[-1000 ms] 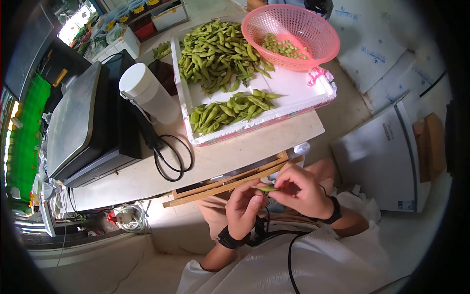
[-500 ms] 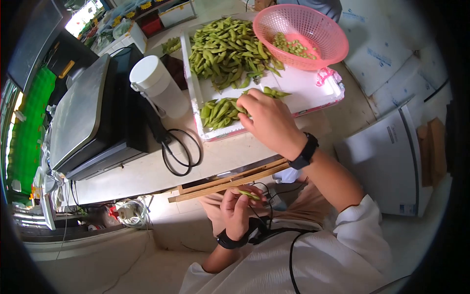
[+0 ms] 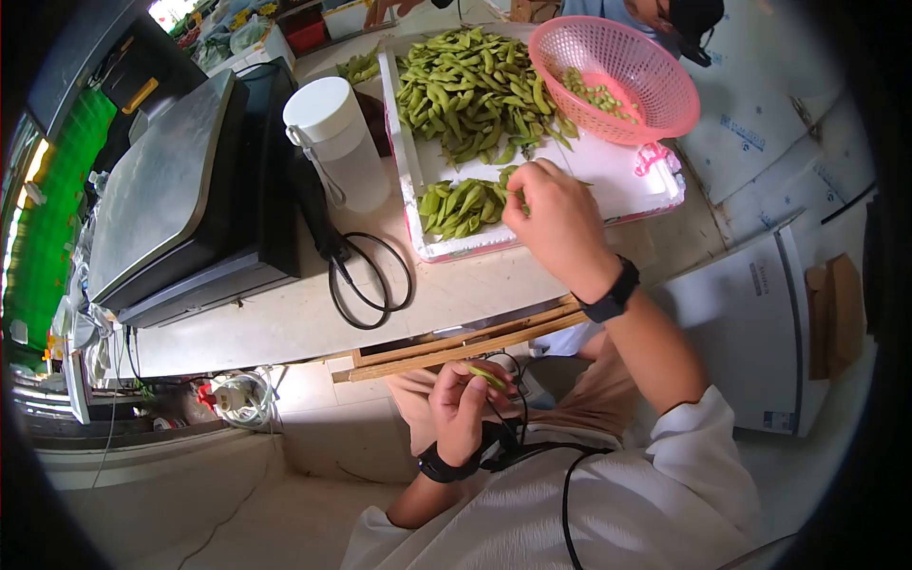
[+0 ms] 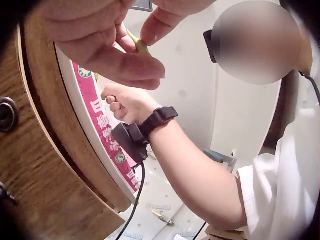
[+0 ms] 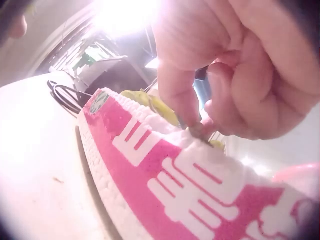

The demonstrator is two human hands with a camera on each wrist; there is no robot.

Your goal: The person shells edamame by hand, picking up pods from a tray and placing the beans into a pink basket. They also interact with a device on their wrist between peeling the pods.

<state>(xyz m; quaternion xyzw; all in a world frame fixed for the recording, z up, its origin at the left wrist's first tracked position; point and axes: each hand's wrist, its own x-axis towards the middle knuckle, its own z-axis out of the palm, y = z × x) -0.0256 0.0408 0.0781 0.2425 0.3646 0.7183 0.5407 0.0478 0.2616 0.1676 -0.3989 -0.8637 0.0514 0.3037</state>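
A green soybean pod [image 3: 488,378] is pinched between the thumb and fingers of my left hand [image 3: 458,408], low over the lap. In the left wrist view that pod [image 4: 139,44] shows between thumb and fingers. My right hand [image 3: 560,217] reaches over the front rim of a white foam tray [image 3: 622,195] to the smaller pile of pods [image 3: 463,209]. Its thumb and index finger close on a pod [image 5: 199,132] at that rim, partly hidden by the fingertips. A larger heap of pods [image 3: 475,85] fills the tray's back left.
A pink basket [image 3: 627,62] with shelled beans [image 3: 598,93] stands on the tray's back right. Left of the tray are a white-lidded bottle [image 3: 337,142], a black cable [image 3: 370,285] and a scale [image 3: 161,190]. Another person leans in beyond the basket.
My right hand has left the pod at the left hand and reached up to the smaller pile. My left hand stays low with a pod. Another person's hand has appeared at the top.
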